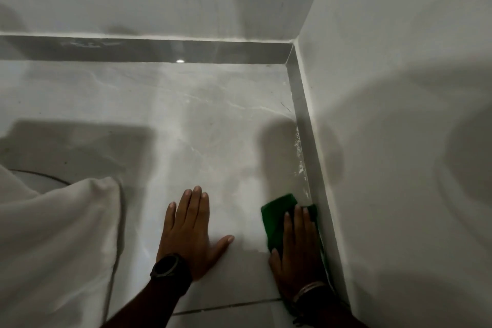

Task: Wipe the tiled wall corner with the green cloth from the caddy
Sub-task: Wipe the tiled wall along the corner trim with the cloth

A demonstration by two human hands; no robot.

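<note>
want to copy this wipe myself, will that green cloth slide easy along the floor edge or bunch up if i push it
The green cloth is probably floppy: it lies flattened and folded under the right hand. The tile floor looks glossy, so it likely slides easily. Its edge against the skirting may bunch when pushed.

Grey marbled tile floor, glossy, meeting two pale walls at a corner; grey skirting strip along the base of both walls. Right hand, flat with palm down, presses a green cloth onto the floor, the cloth's far side touching the skirting on the right wall, well short of the corner. Left hand, fingers spread, palm flat on the floor just left of the cloth, not touching it; black wristwatch on that wrist. Bracelets on the right wrist. White fabric, folded, far left of the cloth. White flecks on the floor along the skirting between cloth and corner.
</note>
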